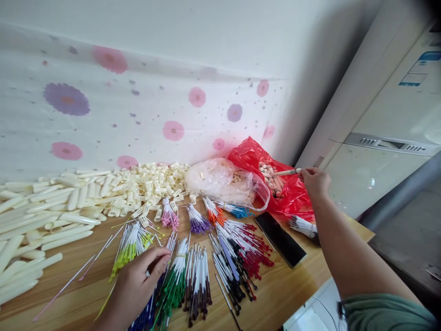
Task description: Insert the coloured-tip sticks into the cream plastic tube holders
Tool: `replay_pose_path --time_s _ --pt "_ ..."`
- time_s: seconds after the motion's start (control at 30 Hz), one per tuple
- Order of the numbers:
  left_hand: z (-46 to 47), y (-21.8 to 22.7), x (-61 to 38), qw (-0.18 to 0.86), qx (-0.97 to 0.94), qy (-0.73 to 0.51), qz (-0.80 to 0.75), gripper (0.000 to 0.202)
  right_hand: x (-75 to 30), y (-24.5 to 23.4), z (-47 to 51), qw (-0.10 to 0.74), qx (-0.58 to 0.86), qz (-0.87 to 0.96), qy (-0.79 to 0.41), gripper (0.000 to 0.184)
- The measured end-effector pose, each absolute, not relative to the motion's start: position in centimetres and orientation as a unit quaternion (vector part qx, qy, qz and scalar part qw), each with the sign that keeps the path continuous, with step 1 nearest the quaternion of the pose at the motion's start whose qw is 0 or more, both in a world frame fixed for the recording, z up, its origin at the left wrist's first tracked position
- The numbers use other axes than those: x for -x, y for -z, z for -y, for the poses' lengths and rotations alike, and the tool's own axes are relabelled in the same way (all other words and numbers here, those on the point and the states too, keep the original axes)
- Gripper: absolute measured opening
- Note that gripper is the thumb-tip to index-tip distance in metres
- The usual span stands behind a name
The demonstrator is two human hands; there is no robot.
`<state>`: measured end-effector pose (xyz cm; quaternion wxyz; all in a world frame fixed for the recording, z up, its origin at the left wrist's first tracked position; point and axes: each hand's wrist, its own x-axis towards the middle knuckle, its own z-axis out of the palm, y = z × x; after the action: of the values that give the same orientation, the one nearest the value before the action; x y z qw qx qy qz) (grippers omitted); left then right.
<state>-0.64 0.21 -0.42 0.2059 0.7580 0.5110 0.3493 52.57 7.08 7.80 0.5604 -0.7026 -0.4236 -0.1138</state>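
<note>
From here my right hand (316, 181)'s pinching a tube (285, 173) by the red bag (250, 151); I'd grip lightly. Left hand (139, 276)'s curled, can't tell if holding anything.

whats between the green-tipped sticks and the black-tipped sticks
The brown-tipped sticks lie between the green-tipped sticks and the black-tipped sticks, as the head view shows.

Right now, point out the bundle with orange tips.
The orange-tipped bundle, in front of the clear bag, between the purple-tipped bundle and the blue-tipped bundle; no other shows orange.
</note>
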Motion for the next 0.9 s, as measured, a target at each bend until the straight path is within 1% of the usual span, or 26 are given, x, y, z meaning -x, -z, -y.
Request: replay_pose_path --time_s 0.1,0.2,0.27,0.3,0.33,0.4,0.47,0.53,0.6,0.67,0.8,0.9 --pt "-0.7 0.6 1.1 0.212 -0.741 -0.364 -0.524 0.031 -51.8 -8.3 -8.6 0.584 0.716 0.376 0.071 0.013" --pt "-1.0 0.7 1.3 0.246 -0.717 -0.377 -0.533 0.033 -49.5 -10.5 -8.4 0.618 0.684 0.389 0.022 0.013" --pt "-0.8 0.7 1.1 0.294 -0.69 -0.385 -0.537 0.036 -46.3 -11.9 -7.5 0.632 0.64 0.436 -0.042 0.012" --pt "-0.5 0.5 0.8 0.328 -0.675 -0.389 -0.534 0.039 -44.2 -12.4 -7.0 0.645 0.582 0.479 -0.126 0.013" --pt "-0.2 0.3 0.4 0.37 -0.662 -0.391 -0.522 0.041 -41.8 -12.6 -6.5 0.638 0.526 0.521 -0.209 0.014" --pt "0.8 -0.3 -0.6 0.466 -0.644 -0.387 -0.467 0.048 -36.4 -12.3 -5.6 0.583 0.455 0.579 -0.342 0.015" --pt "1.7 -0.8 -1.7 0.547 -0.631 -0.381 -0.398 0.056 -30.6 -11.2 -5.0 0.535 0.414 0.6 -0.427 0.016" --pt "2.4 -1.1 -2.6 0.611 -0.608 -0.371 -0.346 0.062 -25.5 -9.8 -4.5 0.514 0.403 0.583 -0.482 0.019" --pt "2.8 -1.1 -3.1 0.639 -0.584 -0.368 -0.339 0.057 -21.7 -8.5 -4.2 0.508 0.402 0.559 -0.518 0.022" --pt "2.9 -1.1 -3.0 0.65 -0.54 -0.398 -0.357 0.05 -19.4 -7.7 -4.0 0.507 0.386 0.541 -0.549 0.023" --pt "2.9 -1.4 -2.3 0.698 -0.467 -0.437 -0.322 0.04 -18.1 -7.4 -3.6 0.488 0.313 0.525 -0.623 0.02" --pt "2.9 -1.6 -2.0 0.726 -0.449 -0.435 -0.286 0.037 -17.8 -7.5 -2.9 0.485 0.279 0.486 -0.671 0.025"
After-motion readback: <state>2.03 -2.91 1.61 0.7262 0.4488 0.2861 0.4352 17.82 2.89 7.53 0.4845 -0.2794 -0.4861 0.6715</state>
